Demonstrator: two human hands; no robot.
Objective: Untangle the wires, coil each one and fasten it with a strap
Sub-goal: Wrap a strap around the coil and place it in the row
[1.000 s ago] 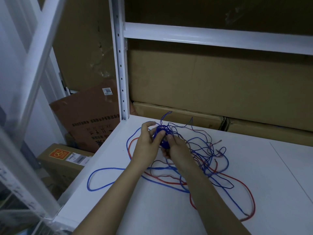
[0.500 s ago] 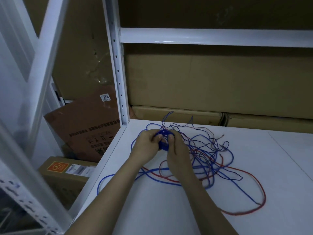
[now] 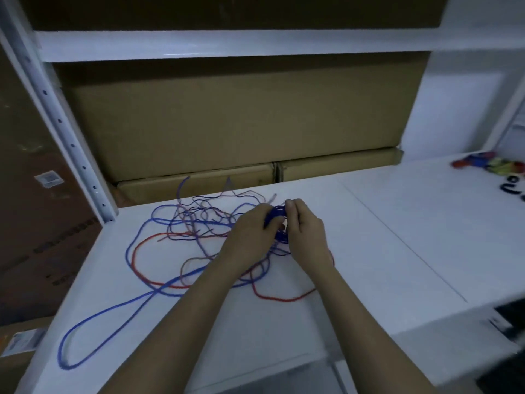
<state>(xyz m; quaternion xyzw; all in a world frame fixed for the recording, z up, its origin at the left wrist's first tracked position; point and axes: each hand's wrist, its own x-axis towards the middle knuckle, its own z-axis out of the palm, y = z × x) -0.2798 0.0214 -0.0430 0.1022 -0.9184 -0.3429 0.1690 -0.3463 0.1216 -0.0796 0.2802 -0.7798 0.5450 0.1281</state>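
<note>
White bench [image 3: 369,251] carries everything; I use it as the spread-out surface so loose loops lie flat and readable. Landmark: the blue coil [image 3: 275,220] between my hands.

Behind the coil, cardboard boxes [image 3: 227,120] fill the back under the shelf rail. They wall the wires in, so nothing slides off that side.

Left of the coil and toward me: the tangle [image 3: 199,223] of blue and red wires, still knotted, flat on the bench. A long blue loop [image 3: 93,331] runs out from it to the near-left edge. A red wire [image 3: 281,299] curves just in front of the coil, under my forearms. My read: slack is left lying so it feeds the coil without dragging the whole knot.

Far right of the coil, by the bench's back corner: a small coloured pile [image 3: 488,163], blurred. Could be straps or finished bundles, can't tell. Black marks [image 3: 511,191] near it, also unclear.

Left hand [image 3: 250,231]: grip closed round the coil's left side, fingers curled, holding the turns so they don't spring apart. Right hand [image 3: 304,226]: grip pinching the coil's right side from above, thumb and fingers on the turns.

Coil is lifted just off the bench, held between both hands, its tail leading down into the tangle.

Judgement: mid-coiling the first blue wire; no strap on it yet. Risk is pulling a snag tight.
</note>
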